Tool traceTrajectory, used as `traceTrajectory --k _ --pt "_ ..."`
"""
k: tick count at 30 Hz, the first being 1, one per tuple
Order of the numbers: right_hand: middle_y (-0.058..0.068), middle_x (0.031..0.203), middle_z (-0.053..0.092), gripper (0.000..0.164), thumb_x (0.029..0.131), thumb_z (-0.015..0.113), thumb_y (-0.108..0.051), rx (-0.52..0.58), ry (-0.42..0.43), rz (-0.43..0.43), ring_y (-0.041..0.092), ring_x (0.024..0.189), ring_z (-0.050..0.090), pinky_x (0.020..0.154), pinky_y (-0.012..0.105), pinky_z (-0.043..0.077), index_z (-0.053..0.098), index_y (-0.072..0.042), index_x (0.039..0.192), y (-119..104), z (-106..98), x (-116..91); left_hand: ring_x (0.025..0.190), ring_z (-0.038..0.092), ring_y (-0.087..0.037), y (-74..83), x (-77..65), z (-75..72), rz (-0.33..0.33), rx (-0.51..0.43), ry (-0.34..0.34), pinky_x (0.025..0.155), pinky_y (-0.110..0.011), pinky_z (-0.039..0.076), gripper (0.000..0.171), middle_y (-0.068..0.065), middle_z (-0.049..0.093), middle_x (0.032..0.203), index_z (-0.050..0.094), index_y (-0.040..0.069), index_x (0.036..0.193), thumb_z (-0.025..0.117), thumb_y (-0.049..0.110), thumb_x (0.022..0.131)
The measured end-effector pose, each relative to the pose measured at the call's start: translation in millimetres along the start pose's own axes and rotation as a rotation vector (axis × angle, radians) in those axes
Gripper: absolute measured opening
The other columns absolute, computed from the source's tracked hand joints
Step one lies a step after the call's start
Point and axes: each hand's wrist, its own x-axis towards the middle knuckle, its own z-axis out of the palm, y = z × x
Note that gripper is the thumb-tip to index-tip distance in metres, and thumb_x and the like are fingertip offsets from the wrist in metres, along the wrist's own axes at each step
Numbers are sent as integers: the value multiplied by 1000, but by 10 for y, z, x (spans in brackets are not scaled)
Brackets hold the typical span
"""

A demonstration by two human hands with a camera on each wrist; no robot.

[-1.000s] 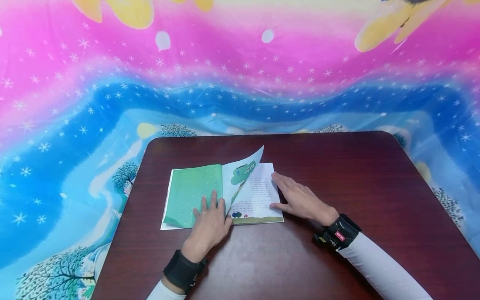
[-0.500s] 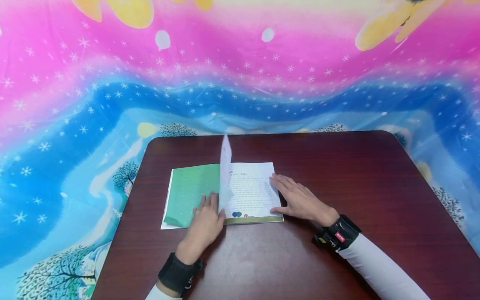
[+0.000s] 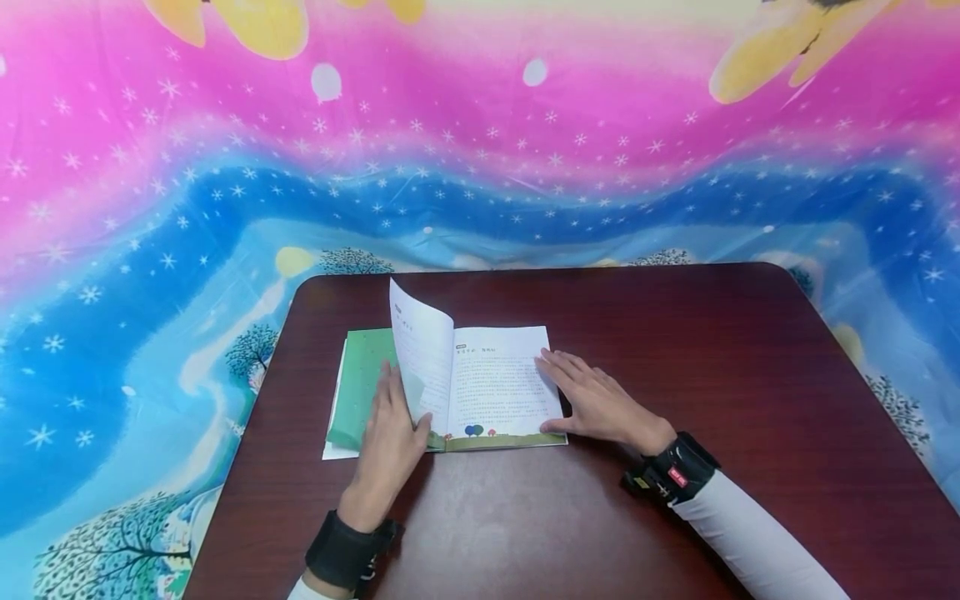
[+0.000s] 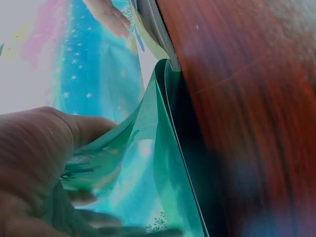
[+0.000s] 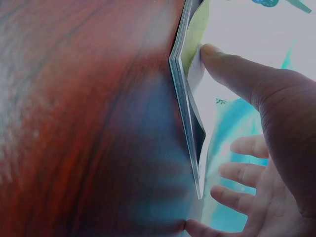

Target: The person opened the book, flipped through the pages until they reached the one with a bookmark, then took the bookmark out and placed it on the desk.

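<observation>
An open book (image 3: 502,387) lies on the table, its right page full of printed text with small trees along the bottom. One white leaf (image 3: 423,350) stands curved up from the spine, leaning left over a green page (image 3: 360,358). My left hand (image 3: 386,442) is at the lower part of that leaf, fingers extended over the green side and thumb by the leaf's bottom. In the left wrist view the thumb (image 4: 94,128) reaches behind a bent green sheet (image 4: 148,143). My right hand (image 3: 607,404) rests at the book's right edge, its thumb (image 5: 227,69) touching the page.
The book sits on a dark reddish-brown table (image 3: 712,350) with rounded far corners. Behind hangs a pink and blue cloth (image 3: 480,167) with snowflakes and trees. Black bands (image 3: 348,550) circle both wrists.
The leaf has swung from the right side, past upright, to lean left, uncovering the text page. My left hand has shifted left with it. My right hand has stayed nearly still.
</observation>
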Motion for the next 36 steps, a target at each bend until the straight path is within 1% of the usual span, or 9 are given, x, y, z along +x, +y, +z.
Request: traceTrajectory --k 5,8,11,13,17,22,26,29,36 --pt "5 164 24 110 71 66 -72 8 -12 7 29 146 24 102 70 33 23 -22 159 -10 4 -6 148 2 -44 -60 20 -5 62 82 114 105 -75 17 124 -18 -11 165 5 10 159 87 14 66" --pt "4 164 24 110 71 67 -71 0 -11 -7 28 146 24 102 70 33 24 -21 159 -10 4 -14 148 -3 -44 -103 44 -5 120 185 191 108 -75 5 134 -20 -11 164 6 12 159 92 17 57" --pt "4 163 25 110 71 68 -70 -10 -9 -23 27 146 23 101 70 34 25 -20 159 -6 2 -19 149 -2 -43 -116 60 -17 154 267 200 112 -68 -1 134 -21 -8 164 12 14 160 93 21 53" --pt "4 163 26 110 71 69 -69 -10 -7 -34 27 147 24 101 70 34 26 -19 158 -7 0 -20 149 -5 -40 -105 68 -20 156 306 153 113 -66 -2 130 -19 -6 165 17 18 160 93 22 54" --pt "5 163 27 108 71 71 -66 14 -4 -53 28 147 24 101 70 34 30 -16 157 -18 1 -19 150 -8 -37 -82 63 10 171 357 -4 115 -64 -2 113 -17 -3 166 27 23 158 88 18 63" --pt "5 162 28 108 71 72 -64 29 15 -79 29 147 25 103 67 34 30 -14 157 -26 21 -19 150 -2 -37 -63 10 63 241 386 -161 116 -62 4 93 -14 8 166 41 24 153 80 6 70" --pt "6 161 30 104 71 73 -64 42 28 -97 28 147 26 107 63 32 36 -13 154 -27 40 -24 150 12 -36 -37 -29 83 281 367 -232 116 -60 14 87 -11 23 163 49 22 148 77 0 68" --pt "7 160 34 97 72 71 -65 49 23 -105 29 146 28 109 60 31 45 -13 150 -29 55 -21 148 19 -36 -13 -55 101 252 323 -286 113 -60 23 78 -9 27 162 50 19 147 71 -1 74" --pt "5 158 37 91 74 66 -68 18 7 -97 26 145 31 111 56 31 51 -15 146 -19 76 -1 147 23 -36 56 -44 156 166 274 -299 108 -65 29 51 -5 28 162 50 16 146 55 26 96"
